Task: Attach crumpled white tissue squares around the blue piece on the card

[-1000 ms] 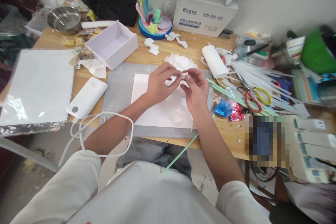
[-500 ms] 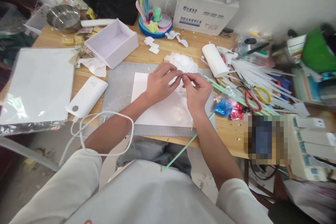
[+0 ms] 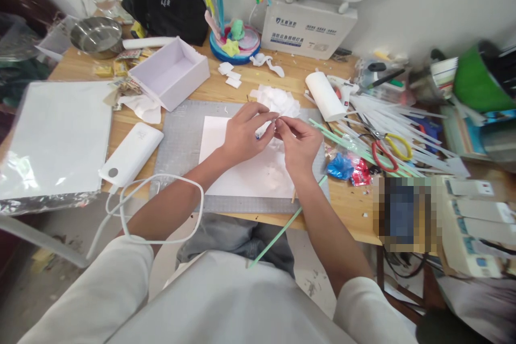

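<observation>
So the left hand (image 3: 246, 134) and right hand (image 3: 302, 145) have their fingertips pinched tight together on a tiny pale piece (image 3: 275, 120), mostly hidden by fingers, held above the white sheet (image 3: 223, 172) on the grey mat (image 3: 177, 134). A looped white cable (image 3: 202, 199) crosses the left forearm (image 3: 173, 209), and a green stick (image 3: 278, 235) runs behind the right forearm (image 3: 330, 226). Rest of the counter (image 3: 357, 217) is pretty cluttered: crumpled white paper (image 3: 278, 98) just past the fingers, scissors (image 3: 397, 148) among pale strips (image 3: 387, 113) off right, open box (image 3: 173, 78) off left.
</observation>
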Tool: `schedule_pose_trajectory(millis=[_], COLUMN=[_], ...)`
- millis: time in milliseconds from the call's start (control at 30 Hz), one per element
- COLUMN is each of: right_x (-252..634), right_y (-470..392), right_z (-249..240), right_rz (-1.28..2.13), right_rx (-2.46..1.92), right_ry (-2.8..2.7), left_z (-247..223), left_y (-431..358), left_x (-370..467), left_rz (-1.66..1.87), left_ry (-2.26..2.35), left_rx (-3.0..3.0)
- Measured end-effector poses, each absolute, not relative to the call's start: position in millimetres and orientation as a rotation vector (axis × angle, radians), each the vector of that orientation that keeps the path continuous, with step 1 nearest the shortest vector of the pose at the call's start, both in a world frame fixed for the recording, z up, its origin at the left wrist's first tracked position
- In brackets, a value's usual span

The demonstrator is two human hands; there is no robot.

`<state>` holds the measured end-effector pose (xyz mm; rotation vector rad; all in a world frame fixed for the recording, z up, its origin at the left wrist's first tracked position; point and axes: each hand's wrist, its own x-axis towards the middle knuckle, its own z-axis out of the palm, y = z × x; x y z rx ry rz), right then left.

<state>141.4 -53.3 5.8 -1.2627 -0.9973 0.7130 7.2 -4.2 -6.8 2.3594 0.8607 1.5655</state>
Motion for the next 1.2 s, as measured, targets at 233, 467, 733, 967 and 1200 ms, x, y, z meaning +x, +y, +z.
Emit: schedule_pose_trajectory(millis=[233,467,733,967,1200], right_x=[142.2,142.7,143.8,145.1,144.7], right_y=[-51.1,-52.2,-50.4,-51.4,-52.4], right_z=[3.1,5.7,7.7,8.3,7.9], right_rz=[0.785,0.833,0.881,0.776,0.687], right_rx=[-1.291,-1.280,-1.266,-1.335,-1.402], right_ry=[-0.948,-0.936,-0.906,-1.016,-1.111], left_z=[-5.7,-6.0,-1.9,-5.6,-2.3], left_y=[-5.1,-4.6,-3.3,2.7,-1.0], left_x=[7.4,6.9,7.4,5.4,7.9], left_rz=[1.453,1.418,1.312,1.293,1.272], left_ry=[0.930,0.931,0.859,0.842,0.907], left_rx=[2.333,2.356,2.108,2.230,2.040])
